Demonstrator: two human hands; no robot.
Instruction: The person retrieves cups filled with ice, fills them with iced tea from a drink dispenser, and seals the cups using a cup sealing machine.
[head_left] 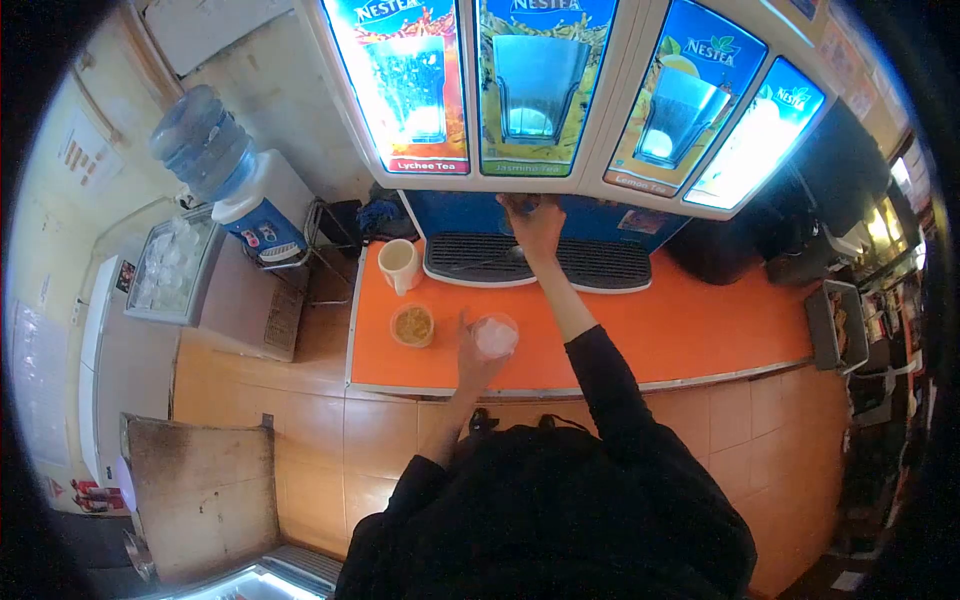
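On the orange counter (550, 345), my left hand (479, 362) is closed around a clear cup of ice (495, 337). My right hand (537, 232) reaches up under the drink dispenser (590, 180), its fingers curled round a dark brown item too small to make out, above the black drip tray (600, 262). Left of the ice cup stands a clear cup with yellowish-brown contents (412, 325), touched by neither hand. Behind that cup sits a cream pitcher (400, 264). A spoon (512, 254) shows over the drip tray, beside my right wrist.
A water dispenser (262, 215) with a blue bottle and a chest of bagged ice (172, 262) stand at the left. A grey basket (838, 325) sits beyond the counter's right end. The counter's metal front edge (700, 382) runs before my body.
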